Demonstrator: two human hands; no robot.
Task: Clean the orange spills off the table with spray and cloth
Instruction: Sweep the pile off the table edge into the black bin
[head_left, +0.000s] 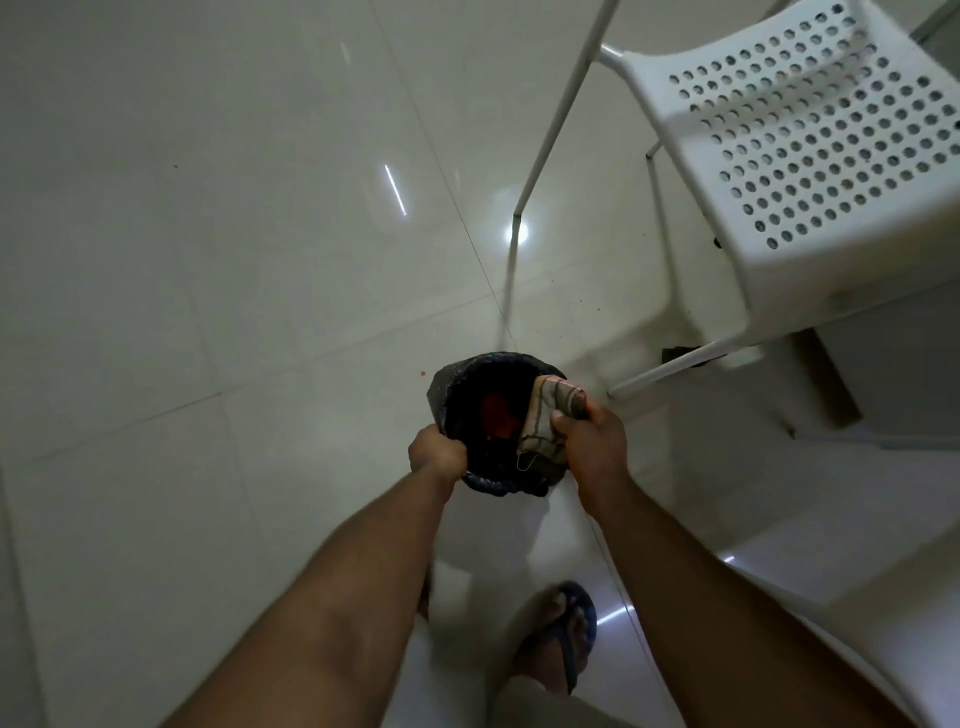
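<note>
Glossy tiled floor (208, 260) beside a white perforated chair (810, 156): left hand (436, 454) grips a black-lined bin (452, 384); right hand (592, 436) clutches the striped cloth (550, 415) above orange waste (498, 415) inside.

No readable text, label, brand, number or sign appears on anything in the head view.

A home interior: glossy pale floor tiles (208, 260), a white perforated plastic chair (810, 145), a slippered foot (566, 634).
</note>
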